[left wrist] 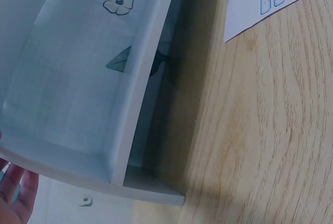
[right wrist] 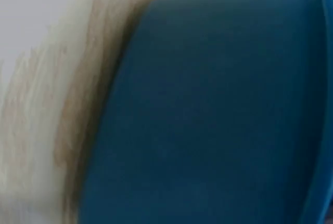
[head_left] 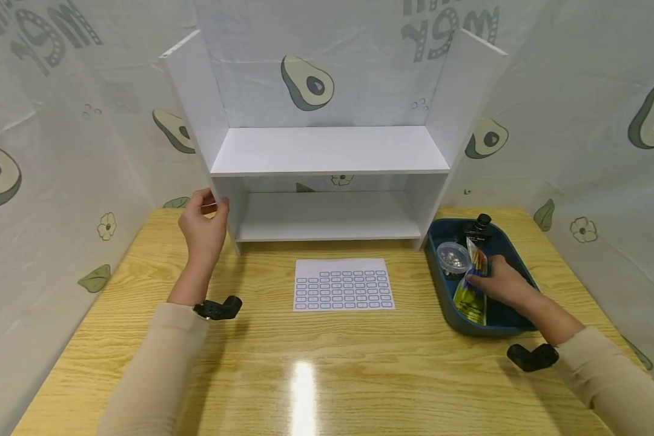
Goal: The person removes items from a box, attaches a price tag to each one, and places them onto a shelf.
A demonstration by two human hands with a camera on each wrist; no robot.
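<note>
At the left side of a white shelf unit (head_left: 327, 151), my left hand (head_left: 204, 230) grips the edge of the side panel, thumb in front. In the left wrist view, its fingers (left wrist: 23, 195) show at the outer face of that panel. My right hand (head_left: 504, 281) reaches into a dark blue bin (head_left: 441, 300) and pinches a colourful yellow and blue packet (head_left: 471, 303), which stands tilted. Beside the packet are a round clear-lidded tub (head_left: 453, 258) and a black bottle (head_left: 476, 229). Only the bin's outer wall (right wrist: 208, 104) fills the right wrist view; the hand is hidden there.
A white sheet printed with rows of small blue-outlined boxes (head_left: 343, 287) lies on the wooden table (head_left: 360, 369) before the shelf. A pale curtain with avocado prints (head_left: 307, 82) hangs behind and at both sides.
</note>
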